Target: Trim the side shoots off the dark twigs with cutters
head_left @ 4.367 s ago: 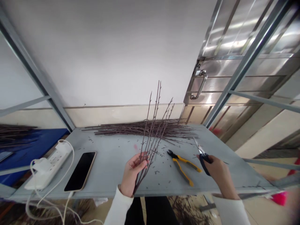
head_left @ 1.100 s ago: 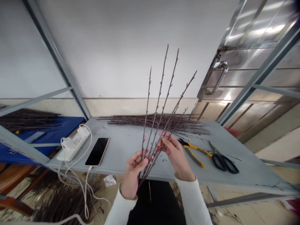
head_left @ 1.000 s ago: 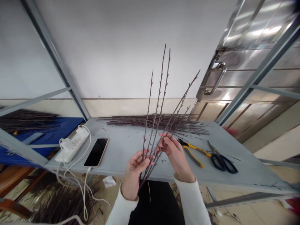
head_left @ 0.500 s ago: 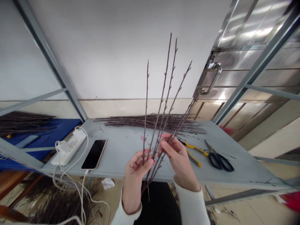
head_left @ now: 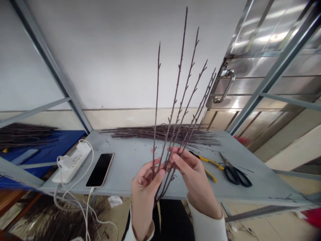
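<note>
Several thin dark twigs point(head_left: 177, 80) with small side buds fan upward from between my hands, above the front edge of the grey table. My left hand point(head_left: 146, 185) is closed around their lower parts, thumb pressed against the fingers. To its right, my right hand point(head_left: 192, 172) pinches the twigs on the right side of the fan, its fingertips close to the left thumb. The lower ends come together below the left hand, over my lap. A long heap of similar twigs point(head_left: 140, 131) lies across the back of the table.
On the grey table point(head_left: 125, 164), yellow-handled pliers point(head_left: 212, 162) and black-handled scissors point(head_left: 235, 172) lie right of my hands. A phone point(head_left: 99, 170) and a white power strip point(head_left: 72, 162) with cables are at left. More twigs point(head_left: 22, 134) rest on a blue surface. Metal posts frame the table.
The twigs have risen higher in view, and the right-hand ones now stand more upright with their tips showing above the table. Both hands keep their hold; the view has shifted slightly.
</note>
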Motion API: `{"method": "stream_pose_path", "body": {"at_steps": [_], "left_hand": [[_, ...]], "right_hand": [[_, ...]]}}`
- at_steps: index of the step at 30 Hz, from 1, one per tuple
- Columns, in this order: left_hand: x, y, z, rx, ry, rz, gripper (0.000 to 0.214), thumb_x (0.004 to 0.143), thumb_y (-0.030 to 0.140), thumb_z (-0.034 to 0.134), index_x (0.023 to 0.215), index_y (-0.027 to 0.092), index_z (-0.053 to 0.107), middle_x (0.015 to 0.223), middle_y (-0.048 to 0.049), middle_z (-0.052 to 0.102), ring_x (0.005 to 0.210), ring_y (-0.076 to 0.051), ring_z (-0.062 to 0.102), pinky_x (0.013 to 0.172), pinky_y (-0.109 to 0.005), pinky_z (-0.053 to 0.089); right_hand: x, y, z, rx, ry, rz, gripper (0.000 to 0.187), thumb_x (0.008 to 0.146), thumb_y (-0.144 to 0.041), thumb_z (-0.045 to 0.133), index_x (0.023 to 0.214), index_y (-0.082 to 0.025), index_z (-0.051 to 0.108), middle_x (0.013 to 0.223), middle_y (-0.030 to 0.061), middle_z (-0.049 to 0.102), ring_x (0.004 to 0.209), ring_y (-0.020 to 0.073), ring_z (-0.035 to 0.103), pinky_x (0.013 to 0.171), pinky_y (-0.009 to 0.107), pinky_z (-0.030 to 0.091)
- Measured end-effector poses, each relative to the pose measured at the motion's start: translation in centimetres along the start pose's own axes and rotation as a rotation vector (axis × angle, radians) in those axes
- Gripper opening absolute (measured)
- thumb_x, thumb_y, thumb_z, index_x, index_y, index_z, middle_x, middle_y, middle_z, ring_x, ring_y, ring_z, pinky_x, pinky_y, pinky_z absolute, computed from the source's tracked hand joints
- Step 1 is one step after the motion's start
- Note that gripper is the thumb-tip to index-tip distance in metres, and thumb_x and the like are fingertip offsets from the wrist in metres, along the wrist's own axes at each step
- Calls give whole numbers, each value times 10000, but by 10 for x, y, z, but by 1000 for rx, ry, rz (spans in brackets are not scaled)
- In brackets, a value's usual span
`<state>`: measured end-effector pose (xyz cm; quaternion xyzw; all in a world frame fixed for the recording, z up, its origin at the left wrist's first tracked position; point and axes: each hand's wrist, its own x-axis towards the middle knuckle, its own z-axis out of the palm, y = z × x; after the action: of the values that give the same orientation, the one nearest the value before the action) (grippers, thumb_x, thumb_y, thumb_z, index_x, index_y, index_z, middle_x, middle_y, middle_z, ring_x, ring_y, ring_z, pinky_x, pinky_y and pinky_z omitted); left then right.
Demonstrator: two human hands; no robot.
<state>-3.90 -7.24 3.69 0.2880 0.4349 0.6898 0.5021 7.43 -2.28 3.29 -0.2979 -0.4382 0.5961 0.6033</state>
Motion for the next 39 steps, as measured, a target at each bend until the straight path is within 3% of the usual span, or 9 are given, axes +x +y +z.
{"method": "stream_pose_path", "body": {"at_steps": [5,12,26,34,39], "left_hand": [[0,2,0,60,9,44,187,660,199,785,841,191,739,814,-18,771,789,-138,709,735,-151,544],[4,2,2,-68,-11,-5,180,624,217,817,775,175,729,763,-19,755,755,-131,703,682,-142,549],[2,9,8,-207,9,-109,207,576,163,841,753,181,735,743,-2,750,736,-121,698,695,-152,551],[1,13,8,-162,11,-101,214,568,146,836,753,192,741,716,9,754,711,-104,696,693,-134,539],[1,11,9,-108,78,-61,238,521,147,843,729,171,730,693,-7,752,692,-132,700,666,-159,545]], "right_hand": [[1,-4,2,-5,20,-1,197,716,-321,743,890,-230,727,800,2,682,598,94,536,593,235,475],[2,-10,2,30,-6,-7,182,751,-326,712,892,-210,724,581,-22,600,544,103,518,548,236,451],[2,-10,2,56,15,8,196,744,-330,714,902,-215,726,602,-24,589,544,101,521,536,233,457],[0,-12,7,59,21,29,223,739,-348,721,914,-211,730,646,-5,621,583,109,543,572,237,482],[0,-12,8,41,-10,33,239,774,-360,690,966,-219,718,682,8,642,611,123,552,617,254,489]]}}
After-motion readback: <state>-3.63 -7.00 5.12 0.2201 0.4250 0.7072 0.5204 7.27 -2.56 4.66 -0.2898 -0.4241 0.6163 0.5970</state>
